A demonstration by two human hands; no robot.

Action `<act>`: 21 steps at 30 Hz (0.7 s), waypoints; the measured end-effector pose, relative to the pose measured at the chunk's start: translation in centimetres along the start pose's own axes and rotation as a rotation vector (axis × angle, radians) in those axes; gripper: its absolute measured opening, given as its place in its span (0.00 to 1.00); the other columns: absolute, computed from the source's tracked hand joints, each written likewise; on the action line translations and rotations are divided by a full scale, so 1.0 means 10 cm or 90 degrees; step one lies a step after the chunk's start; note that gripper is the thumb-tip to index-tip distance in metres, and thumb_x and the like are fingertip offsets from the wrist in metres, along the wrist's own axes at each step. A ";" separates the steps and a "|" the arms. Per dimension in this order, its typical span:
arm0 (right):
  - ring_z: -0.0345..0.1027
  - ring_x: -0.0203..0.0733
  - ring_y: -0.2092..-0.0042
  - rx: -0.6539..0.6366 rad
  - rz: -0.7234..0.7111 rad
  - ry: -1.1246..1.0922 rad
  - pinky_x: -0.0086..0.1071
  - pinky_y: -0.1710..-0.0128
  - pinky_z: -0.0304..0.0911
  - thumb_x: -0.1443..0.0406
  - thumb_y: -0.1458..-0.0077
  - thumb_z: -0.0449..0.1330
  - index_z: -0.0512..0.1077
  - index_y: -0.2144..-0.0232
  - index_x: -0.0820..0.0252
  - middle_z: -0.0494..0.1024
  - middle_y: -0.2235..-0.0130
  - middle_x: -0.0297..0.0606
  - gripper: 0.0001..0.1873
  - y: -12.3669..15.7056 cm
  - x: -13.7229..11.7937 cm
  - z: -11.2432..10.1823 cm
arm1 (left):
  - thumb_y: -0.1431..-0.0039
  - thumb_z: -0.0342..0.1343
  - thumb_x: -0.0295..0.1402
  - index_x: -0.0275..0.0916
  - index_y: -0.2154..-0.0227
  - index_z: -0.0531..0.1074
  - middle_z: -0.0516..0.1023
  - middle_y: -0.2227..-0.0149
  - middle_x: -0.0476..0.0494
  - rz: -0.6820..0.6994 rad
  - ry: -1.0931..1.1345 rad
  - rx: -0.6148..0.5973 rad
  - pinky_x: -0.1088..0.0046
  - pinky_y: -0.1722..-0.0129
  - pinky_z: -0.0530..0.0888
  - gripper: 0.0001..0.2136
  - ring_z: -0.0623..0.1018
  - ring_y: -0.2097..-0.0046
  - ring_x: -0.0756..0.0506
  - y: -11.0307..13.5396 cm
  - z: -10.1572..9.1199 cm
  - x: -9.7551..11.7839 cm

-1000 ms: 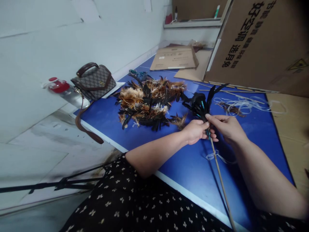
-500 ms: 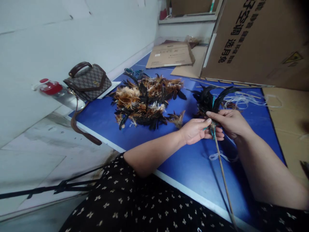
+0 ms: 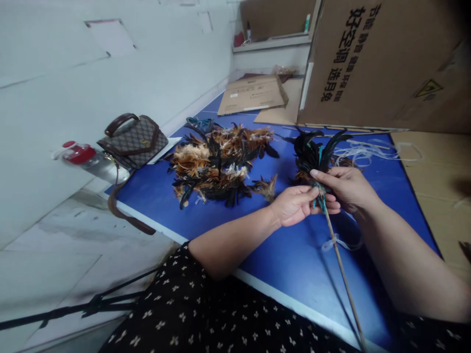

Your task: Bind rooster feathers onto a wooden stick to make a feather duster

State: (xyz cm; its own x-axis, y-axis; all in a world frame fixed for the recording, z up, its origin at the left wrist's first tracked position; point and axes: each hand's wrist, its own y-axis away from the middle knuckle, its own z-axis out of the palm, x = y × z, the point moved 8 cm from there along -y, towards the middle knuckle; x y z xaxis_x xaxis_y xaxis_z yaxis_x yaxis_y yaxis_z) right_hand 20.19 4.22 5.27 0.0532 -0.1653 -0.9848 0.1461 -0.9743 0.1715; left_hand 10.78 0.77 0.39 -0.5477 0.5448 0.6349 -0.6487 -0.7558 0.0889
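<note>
Over the blue table (image 3: 287, 255), both my hands meet on a thin wooden stick (image 3: 340, 267) topped with a bunch of black feathers (image 3: 312, 149). My left hand (image 3: 294, 206) is closed around the stick just below the feathers, where teal binding shows. My right hand (image 3: 346, 189) is closed on the same spot from the right, its forefinger laid across the feather bases. The stick runs down toward the table's near edge. A heap of brown and black feathers (image 3: 221, 162) lies to the left of my hands.
A patterned handbag (image 3: 134, 139) and a red-capped bottle (image 3: 86, 159) lie at the table's left end. Pale plastic string (image 3: 371, 152) is strewn behind my right hand. A big cardboard box (image 3: 386, 63) and flattened cardboard (image 3: 253, 90) stand at the back.
The feather bunch has turned in my hands between the frames, its plumes now fanned upward. Both hands keep their hold at the binding. The view has shifted slightly.
</note>
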 end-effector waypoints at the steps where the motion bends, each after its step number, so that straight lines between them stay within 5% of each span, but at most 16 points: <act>1: 0.58 0.35 0.88 0.004 0.004 0.000 0.28 0.92 0.54 0.40 0.59 0.81 0.66 0.79 0.56 0.68 0.85 0.33 0.35 0.00 0.01 -0.01 | 0.32 0.67 0.36 0.29 0.62 0.82 0.85 0.60 0.33 0.005 0.001 0.001 0.52 0.42 0.80 0.12 0.88 0.58 0.39 0.00 -0.01 0.00; 10: 0.65 0.41 0.86 -0.019 0.054 0.040 0.33 0.91 0.61 0.38 0.62 0.81 0.72 0.80 0.57 0.73 0.83 0.39 0.34 -0.02 0.08 -0.01 | 0.34 0.69 0.36 0.31 0.67 0.78 0.81 0.67 0.42 0.024 -0.007 0.078 0.61 0.52 0.80 0.13 0.84 0.66 0.44 0.02 -0.03 -0.02; 21: 0.64 0.38 0.84 -0.058 0.036 0.046 0.32 0.87 0.65 0.35 0.64 0.80 0.72 0.81 0.58 0.72 0.82 0.37 0.37 -0.05 0.10 -0.01 | 0.32 0.67 0.36 0.31 0.67 0.79 0.81 0.67 0.41 0.009 -0.009 0.086 0.60 0.52 0.79 0.12 0.83 0.67 0.46 0.04 -0.01 0.00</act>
State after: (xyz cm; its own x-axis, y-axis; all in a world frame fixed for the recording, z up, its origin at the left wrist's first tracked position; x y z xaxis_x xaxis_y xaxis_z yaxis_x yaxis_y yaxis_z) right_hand 20.23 4.58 4.18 0.1341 -0.2052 -0.9695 0.2299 -0.9452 0.2318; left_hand 10.51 0.49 0.33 -0.5481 0.5289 0.6479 -0.5630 -0.8062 0.1819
